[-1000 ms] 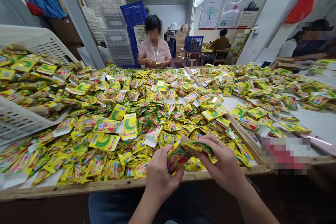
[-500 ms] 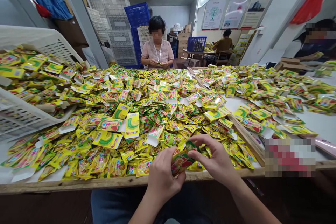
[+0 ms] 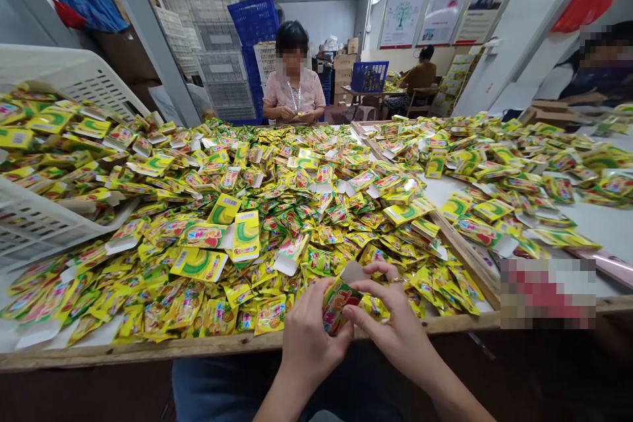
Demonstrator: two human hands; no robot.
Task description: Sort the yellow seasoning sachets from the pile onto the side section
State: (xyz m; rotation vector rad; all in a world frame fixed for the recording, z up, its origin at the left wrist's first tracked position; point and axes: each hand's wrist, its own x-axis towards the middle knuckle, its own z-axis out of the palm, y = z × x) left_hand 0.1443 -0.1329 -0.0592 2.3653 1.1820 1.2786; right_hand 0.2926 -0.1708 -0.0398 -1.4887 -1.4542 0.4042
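A small yellow, green and red printed carton (image 3: 335, 306) is held tilted above the table's front edge. My left hand (image 3: 307, 326) wraps round its left side, thumb beneath and fingers behind. At the carton's upper right end, my right hand (image 3: 399, 323) pinches with thumb and fingers, and a pale flap stands up there. Whether a sachet is inside cannot be seen. Just beyond my hands lies a heap of small yellow-green sachets (image 3: 270, 313), with cartons such as a yellow one (image 3: 246, 235) with an open white flap on top.
A white crate (image 3: 49, 217) of cartons lies tipped at the left. A wooden divider strip (image 3: 465, 257) runs back along the table, with more cartons (image 3: 487, 231) right of it. A wooden edge (image 3: 198, 343) borders the front. Opposite sits a co-worker (image 3: 293, 89) handling a small item.
My right hand's fingers have shifted from the green piece at the carton's end onto the carton itself. The pale flap now shows upright. The view has moved slightly.
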